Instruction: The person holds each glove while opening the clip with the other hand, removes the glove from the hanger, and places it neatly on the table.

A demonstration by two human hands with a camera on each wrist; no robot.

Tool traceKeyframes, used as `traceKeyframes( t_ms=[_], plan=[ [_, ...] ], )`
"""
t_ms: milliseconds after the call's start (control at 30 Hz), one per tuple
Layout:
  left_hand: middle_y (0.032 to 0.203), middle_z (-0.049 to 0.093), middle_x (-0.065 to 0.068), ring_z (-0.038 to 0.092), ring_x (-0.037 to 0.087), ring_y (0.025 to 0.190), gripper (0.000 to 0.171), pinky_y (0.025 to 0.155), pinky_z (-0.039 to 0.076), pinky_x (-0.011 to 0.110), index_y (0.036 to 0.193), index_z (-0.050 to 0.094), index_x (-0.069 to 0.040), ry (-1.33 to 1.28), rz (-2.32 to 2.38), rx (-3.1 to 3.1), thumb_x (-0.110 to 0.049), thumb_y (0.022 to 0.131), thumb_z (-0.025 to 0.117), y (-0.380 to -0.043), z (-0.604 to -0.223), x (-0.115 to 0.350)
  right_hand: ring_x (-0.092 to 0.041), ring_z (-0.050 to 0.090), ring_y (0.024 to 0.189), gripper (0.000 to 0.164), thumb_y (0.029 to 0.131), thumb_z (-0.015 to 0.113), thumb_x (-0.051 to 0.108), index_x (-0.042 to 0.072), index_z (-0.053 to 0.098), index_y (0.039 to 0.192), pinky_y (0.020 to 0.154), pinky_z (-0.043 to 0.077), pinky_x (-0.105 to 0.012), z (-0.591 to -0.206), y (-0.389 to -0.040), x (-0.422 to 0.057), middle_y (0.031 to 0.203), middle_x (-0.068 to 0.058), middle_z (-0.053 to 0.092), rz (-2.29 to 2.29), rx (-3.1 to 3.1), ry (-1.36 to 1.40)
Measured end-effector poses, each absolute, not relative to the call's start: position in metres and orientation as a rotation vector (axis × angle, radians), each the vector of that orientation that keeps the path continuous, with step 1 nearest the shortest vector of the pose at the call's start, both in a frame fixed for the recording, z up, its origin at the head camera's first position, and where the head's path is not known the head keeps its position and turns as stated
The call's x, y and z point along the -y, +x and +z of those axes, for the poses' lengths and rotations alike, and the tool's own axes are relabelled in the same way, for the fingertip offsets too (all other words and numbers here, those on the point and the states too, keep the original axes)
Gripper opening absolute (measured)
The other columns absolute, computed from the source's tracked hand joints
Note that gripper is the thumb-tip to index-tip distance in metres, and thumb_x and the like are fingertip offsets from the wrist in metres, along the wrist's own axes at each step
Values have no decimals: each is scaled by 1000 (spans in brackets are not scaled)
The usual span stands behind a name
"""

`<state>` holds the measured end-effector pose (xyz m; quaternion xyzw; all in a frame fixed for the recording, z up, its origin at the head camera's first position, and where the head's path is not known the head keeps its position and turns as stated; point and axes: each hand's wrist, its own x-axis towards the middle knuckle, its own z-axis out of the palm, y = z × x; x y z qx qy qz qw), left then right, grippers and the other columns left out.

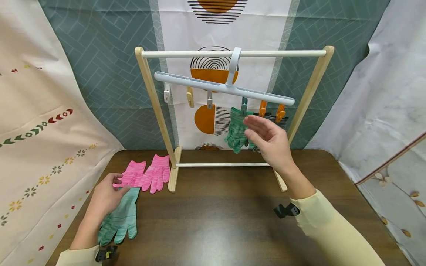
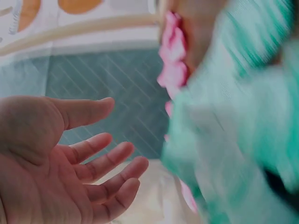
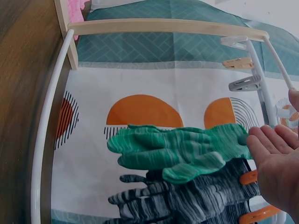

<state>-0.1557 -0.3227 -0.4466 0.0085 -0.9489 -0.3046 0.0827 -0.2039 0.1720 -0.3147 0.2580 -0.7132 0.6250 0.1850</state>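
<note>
My left hand (image 1: pixel 108 194) hovers at the table's left side, over the wrist end of a pale green knit glove (image 1: pixel 124 214). Its fingers are loosely bent with nothing between them; the left wrist view has the palm bare beside the blurred green glove (image 2: pixel 224 140). My right hand (image 1: pixel 271 138) is raised by the hanger (image 1: pixel 199 87), fingers extended, fingertips close to the dark green clip (image 1: pixel 244 105). From that clip hangs a green striped glove (image 1: pixel 235 127). Dark grey striped gloves (image 3: pixel 201 200) hang beside it from two orange clips (image 1: pixel 263 109), partly hidden by my right hand.
A wooden rack (image 1: pixel 154 107) with a white top rod (image 1: pixel 283 53) carries the tilted hanger. White (image 1: pixel 167 94), yellow (image 1: pixel 190 98) and grey (image 1: pixel 209 100) clips hang with nothing in them. Two pink gloves (image 1: pixel 155 173) lie by the rack's left foot on the brown table (image 1: pixel 199 221).
</note>
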Motion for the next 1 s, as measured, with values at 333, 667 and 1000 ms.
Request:
traceKeyframes(
  t_ms=[333, 667, 1000],
  plan=[
    [130, 62, 27, 63, 45, 115, 59, 88, 56, 59, 148, 47, 6, -123, -1130, 2713, -17, 101, 75, -166, -412, 268, -27, 64, 131, 44, 102, 72, 4, -2, 61, 143, 106, 51, -28, -312, -202, -178, 141, -19, 66, 1737, 2009, 716],
    [135, 62, 22, 64, 41, 122, 59, 103, 50, 58, 151, 48, 1, -297, -1332, 2623, -15, 101, 75, -180, -384, 219, -25, 63, 132, 44, 101, 72, 4, -2, 61, 144, 106, 51, -28, -308, -197, -184, 141, -20, 65, 1724, 2000, 709],
    [141, 61, 14, 62, 37, 127, 63, 108, 48, 56, 154, 48, -7, -463, -1491, 2551, -19, 100, 77, -204, -370, 171, -27, 62, 134, 47, 101, 72, 3, -1, 59, 147, 109, 49, -32, -306, -193, -187, 145, -23, 62, 1662, 2020, 702]
  ],
)
